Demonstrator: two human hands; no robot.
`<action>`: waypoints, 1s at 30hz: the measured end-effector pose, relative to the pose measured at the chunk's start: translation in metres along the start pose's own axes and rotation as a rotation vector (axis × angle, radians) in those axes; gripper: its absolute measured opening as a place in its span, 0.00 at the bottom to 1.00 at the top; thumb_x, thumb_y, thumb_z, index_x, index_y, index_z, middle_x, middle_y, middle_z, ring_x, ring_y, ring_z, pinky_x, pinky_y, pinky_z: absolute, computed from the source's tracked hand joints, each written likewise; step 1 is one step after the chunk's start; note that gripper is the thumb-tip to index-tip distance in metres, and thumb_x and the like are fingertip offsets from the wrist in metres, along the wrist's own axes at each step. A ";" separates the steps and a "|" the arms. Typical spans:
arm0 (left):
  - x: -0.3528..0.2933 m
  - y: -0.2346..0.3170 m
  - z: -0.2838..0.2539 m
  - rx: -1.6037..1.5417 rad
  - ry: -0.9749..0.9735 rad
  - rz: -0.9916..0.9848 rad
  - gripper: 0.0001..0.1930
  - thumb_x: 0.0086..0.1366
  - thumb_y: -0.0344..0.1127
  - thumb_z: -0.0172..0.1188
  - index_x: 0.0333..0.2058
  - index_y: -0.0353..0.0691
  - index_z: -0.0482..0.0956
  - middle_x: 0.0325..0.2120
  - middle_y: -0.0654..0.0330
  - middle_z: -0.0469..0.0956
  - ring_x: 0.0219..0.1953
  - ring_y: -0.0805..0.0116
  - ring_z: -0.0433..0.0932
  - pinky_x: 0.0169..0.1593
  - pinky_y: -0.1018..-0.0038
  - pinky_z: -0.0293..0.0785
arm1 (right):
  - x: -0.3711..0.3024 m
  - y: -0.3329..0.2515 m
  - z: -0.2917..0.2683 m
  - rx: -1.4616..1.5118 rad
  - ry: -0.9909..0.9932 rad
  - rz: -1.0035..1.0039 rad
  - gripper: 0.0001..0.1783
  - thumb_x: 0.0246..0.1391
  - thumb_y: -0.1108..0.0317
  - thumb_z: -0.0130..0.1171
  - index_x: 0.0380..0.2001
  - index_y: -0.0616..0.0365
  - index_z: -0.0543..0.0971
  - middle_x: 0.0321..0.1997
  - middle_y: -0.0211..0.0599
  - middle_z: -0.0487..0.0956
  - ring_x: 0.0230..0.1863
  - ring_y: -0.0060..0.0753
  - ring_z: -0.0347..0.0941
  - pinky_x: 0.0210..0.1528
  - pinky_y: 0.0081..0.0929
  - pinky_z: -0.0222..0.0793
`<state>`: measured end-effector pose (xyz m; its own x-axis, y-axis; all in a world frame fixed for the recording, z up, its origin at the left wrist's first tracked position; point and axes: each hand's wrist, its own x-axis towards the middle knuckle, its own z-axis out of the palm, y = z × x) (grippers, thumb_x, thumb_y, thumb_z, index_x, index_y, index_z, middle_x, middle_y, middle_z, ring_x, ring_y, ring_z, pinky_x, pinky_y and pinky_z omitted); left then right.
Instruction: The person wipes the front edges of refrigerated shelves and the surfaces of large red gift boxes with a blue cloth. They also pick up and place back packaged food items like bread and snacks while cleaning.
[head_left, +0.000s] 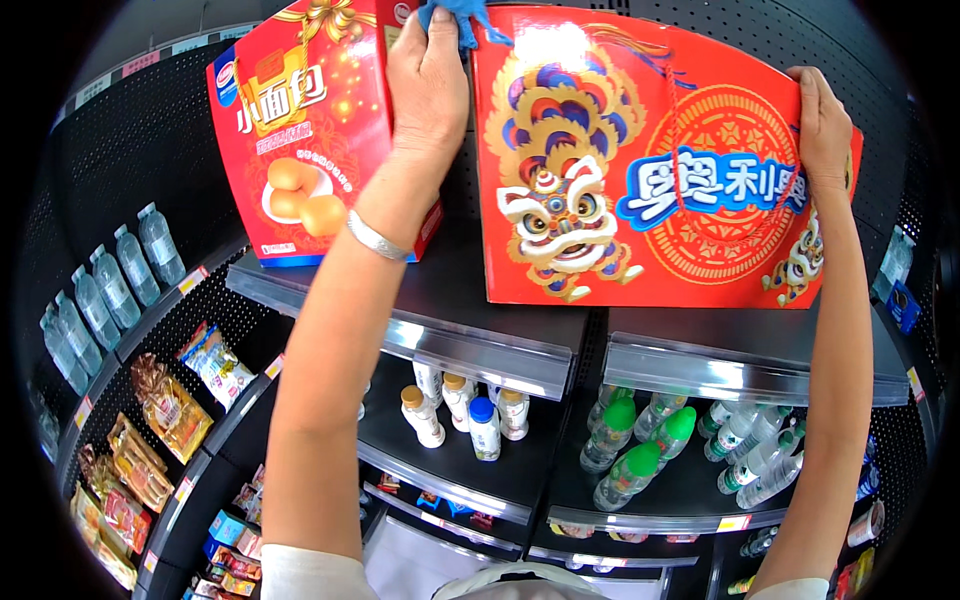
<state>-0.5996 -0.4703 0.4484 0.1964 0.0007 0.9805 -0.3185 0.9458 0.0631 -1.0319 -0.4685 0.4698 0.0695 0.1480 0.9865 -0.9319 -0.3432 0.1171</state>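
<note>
A wide red gift box (560, 130) with a lion-dance picture stands on the top shelf in front of me. My right hand (824, 130) grips its right edge, fingers curled over the upper corner. My left hand (430, 90) is raised between this box and a second, narrower red box (300, 150) with a picture of small breads. A crumpled blue cloth (465, 18) is pinched at its fingertips. The left hand's wrist wears a silver bracelet (376, 238). Part of the narrower box's right side is hidden behind the left hand and forearm.
Clear plastic strips (480, 352) edge the top shelf. Below stand white bottles (485, 428) and green-capped bottles (630, 475). At the left, curved shelves hold water bottles (160, 242) and bagged breads (170, 405). More clear bottles (895, 262) stand far right.
</note>
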 end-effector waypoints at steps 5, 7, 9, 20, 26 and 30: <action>-0.030 -0.012 0.010 -0.450 -0.055 -0.599 0.19 0.73 0.44 0.48 0.50 0.32 0.71 0.42 0.53 0.79 0.40 0.65 0.81 0.47 0.69 0.78 | 0.000 0.004 0.000 0.003 -0.021 0.037 0.23 0.71 0.50 0.39 0.44 0.48 0.81 0.40 0.38 0.85 0.42 0.41 0.81 0.47 0.35 0.75; -0.047 0.002 0.007 -0.459 -0.133 -0.694 0.21 0.74 0.45 0.47 0.54 0.33 0.69 0.48 0.54 0.78 0.46 0.64 0.80 0.50 0.68 0.78 | -0.001 0.006 -0.001 -0.018 -0.026 0.040 0.23 0.71 0.49 0.38 0.44 0.48 0.81 0.40 0.37 0.85 0.42 0.41 0.81 0.48 0.35 0.75; -0.058 0.020 0.004 -0.595 -0.121 -0.807 0.22 0.75 0.45 0.46 0.58 0.35 0.68 0.53 0.55 0.76 0.52 0.63 0.78 0.54 0.68 0.77 | -0.002 0.007 0.002 -0.040 -0.022 0.025 0.23 0.71 0.49 0.38 0.44 0.48 0.81 0.40 0.37 0.85 0.42 0.41 0.81 0.48 0.35 0.76; -0.117 0.030 -0.047 0.074 -0.673 -1.018 0.20 0.69 0.30 0.45 0.57 0.32 0.72 0.51 0.50 0.77 0.54 0.66 0.74 0.57 0.71 0.68 | -0.005 0.013 0.003 -0.013 0.005 0.039 0.23 0.71 0.48 0.38 0.46 0.48 0.80 0.39 0.36 0.86 0.37 0.35 0.83 0.41 0.32 0.79; -0.122 0.034 -0.079 0.195 -0.873 -0.973 0.16 0.68 0.29 0.51 0.53 0.34 0.76 0.44 0.60 0.80 0.47 0.75 0.74 0.52 0.74 0.71 | -0.004 0.007 0.007 0.032 -0.012 0.049 0.23 0.71 0.49 0.37 0.45 0.49 0.79 0.40 0.38 0.85 0.38 0.37 0.83 0.42 0.32 0.78; -0.089 0.059 -0.083 0.011 -0.795 -0.927 0.13 0.69 0.30 0.55 0.49 0.35 0.79 0.38 0.63 0.81 0.41 0.75 0.76 0.48 0.75 0.73 | -0.005 0.015 0.005 0.021 0.018 0.000 0.23 0.71 0.49 0.37 0.45 0.50 0.79 0.40 0.38 0.85 0.40 0.37 0.82 0.43 0.32 0.78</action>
<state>-0.5588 -0.3873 0.3496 -0.2673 -0.8751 0.4035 -0.3673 0.4796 0.7969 -1.0446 -0.4796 0.4672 0.0627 0.1641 0.9844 -0.9241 -0.3630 0.1194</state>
